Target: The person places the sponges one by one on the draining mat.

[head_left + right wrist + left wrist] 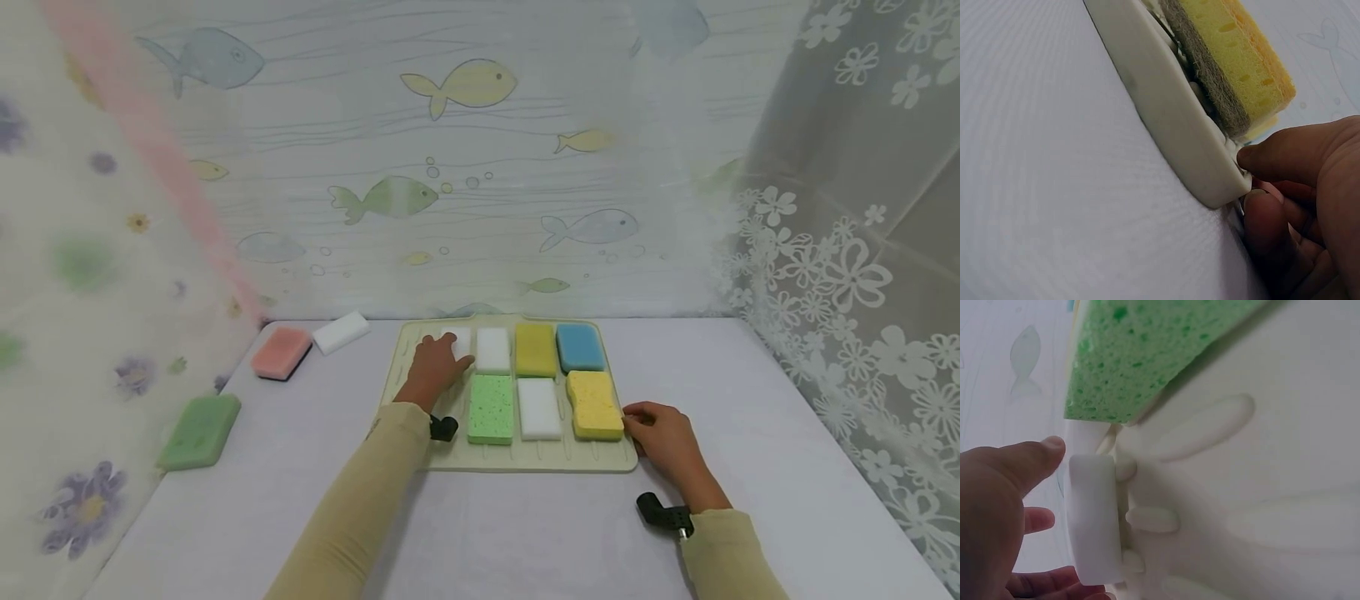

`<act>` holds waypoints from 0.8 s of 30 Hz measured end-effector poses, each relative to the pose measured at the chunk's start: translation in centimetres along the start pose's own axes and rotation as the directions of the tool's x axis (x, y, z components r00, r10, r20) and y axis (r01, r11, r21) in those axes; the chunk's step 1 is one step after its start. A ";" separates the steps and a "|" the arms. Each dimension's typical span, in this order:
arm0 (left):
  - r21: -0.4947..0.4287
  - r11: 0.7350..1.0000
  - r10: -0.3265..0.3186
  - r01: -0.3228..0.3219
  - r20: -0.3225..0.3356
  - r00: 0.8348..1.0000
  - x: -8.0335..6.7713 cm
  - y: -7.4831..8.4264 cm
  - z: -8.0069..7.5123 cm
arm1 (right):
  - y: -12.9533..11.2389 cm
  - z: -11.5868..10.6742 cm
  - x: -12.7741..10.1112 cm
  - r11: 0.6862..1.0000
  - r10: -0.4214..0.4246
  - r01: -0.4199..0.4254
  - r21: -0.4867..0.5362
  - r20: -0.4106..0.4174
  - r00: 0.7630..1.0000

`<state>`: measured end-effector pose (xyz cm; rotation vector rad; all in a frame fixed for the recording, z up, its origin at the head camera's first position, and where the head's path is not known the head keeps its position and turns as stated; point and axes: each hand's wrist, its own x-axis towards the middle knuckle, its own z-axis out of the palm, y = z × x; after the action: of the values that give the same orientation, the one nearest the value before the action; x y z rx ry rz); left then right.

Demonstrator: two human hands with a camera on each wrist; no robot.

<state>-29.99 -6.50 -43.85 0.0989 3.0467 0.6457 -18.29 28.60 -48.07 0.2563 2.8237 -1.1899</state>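
A cream ribbed tray (525, 460) lies on the table with two rows of sponges. At its back left corner my left hand (435, 367) reaches over a white sponge (461, 342). In the left wrist view, the thumb (1047, 453) stands apart from this white sponge (1094, 519) and the fingertips are at its lower end. A speckled green sponge (491, 410) is close by. My right hand (666, 437) pinches the tray's right edge (1235, 187) between thumb and fingers, beside a yellow sponge (596, 407) with a grey scouring layer.
Also on the tray are two more white sponges (492, 350) (539, 408), a darker yellow sponge (535, 350) and a blue sponge (580, 347). To the left lie a pink sponge (282, 352), a white block (341, 332) and a green sponge (199, 432). A fish-patterned curtain (480, 208) hangs behind.
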 end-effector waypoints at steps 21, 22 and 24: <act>0.069 0.997 -0.025 0.028 -0.050 0.998 0.2 -3.3 -2.3 | 0.1 0.0 -0.1 0.999 -0.012 0.012 -0.046 0.000 1.000; 0.074 0.997 -0.026 0.030 -0.054 0.998 0.3 -3.6 -2.4 | 0.1 0.1 -0.1 0.999 -0.008 0.008 -0.053 0.000 1.000; 0.093 0.995 -0.034 0.040 -0.058 0.998 0.3 -4.2 -2.6 | 0.1 0.1 -0.1 0.999 0.000 0.000 -0.048 0.005 1.000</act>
<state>-30.64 -11.34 -43.15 0.0265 3.1243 0.5119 -18.14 28.60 -48.20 0.2498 2.8441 -1.1190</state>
